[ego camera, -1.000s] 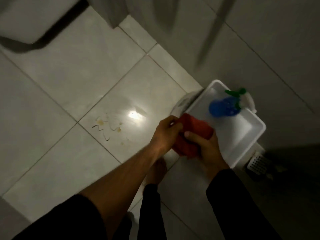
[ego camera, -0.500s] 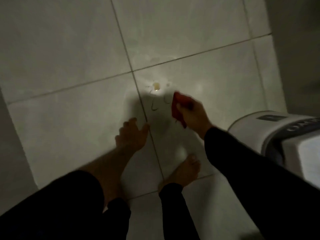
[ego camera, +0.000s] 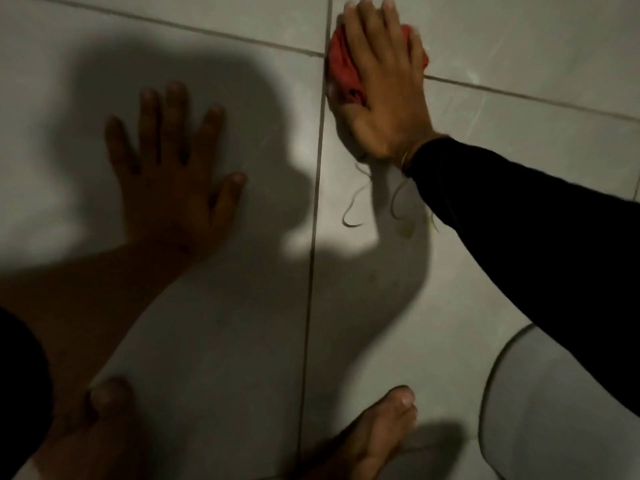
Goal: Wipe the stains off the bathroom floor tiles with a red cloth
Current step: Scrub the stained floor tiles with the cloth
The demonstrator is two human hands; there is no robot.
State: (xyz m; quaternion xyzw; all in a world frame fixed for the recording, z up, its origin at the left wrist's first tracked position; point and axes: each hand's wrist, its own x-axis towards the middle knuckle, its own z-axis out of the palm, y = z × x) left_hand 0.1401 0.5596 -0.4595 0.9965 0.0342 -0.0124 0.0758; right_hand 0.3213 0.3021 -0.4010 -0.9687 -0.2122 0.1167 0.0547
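Red cloth (ego camera: 341,69) is bunched up under your right hand (ego camera: 382,95), at the far side of the floor (ego camera: 519,39). It sits right where the lines between the floor tiles cross. Your right hand lies flat on top of the cloth and pushes it down on the tile. The fingers (ego camera: 367,26) of that hand are a little spread and point away from you, and they cover most of the cloth. Only bits of red peek out on the left and right of the hand. A black sleeve (ego camera: 526,230) covers that arm up to the wrist.

Just near your right wrist there are thin curly marks (ego camera: 353,209) and a small yellowish spot (ego camera: 406,230) on the tile. They are not under the cloth.

Your left hand (ego camera: 173,181) is well to the left of the cloth, in a dark shadow. It is flat on the floor with the fingers (ego camera: 149,116) spread wide, and it holds nothing.

Your bare right foot (ego camera: 377,438) stands on the floor close to you. On the near left you can see the toes of your left foot (ego camera: 107,396), but it is dark there.

A round pale thing (ego camera: 561,410) sits at the near right corner. You cannot tell what it is.
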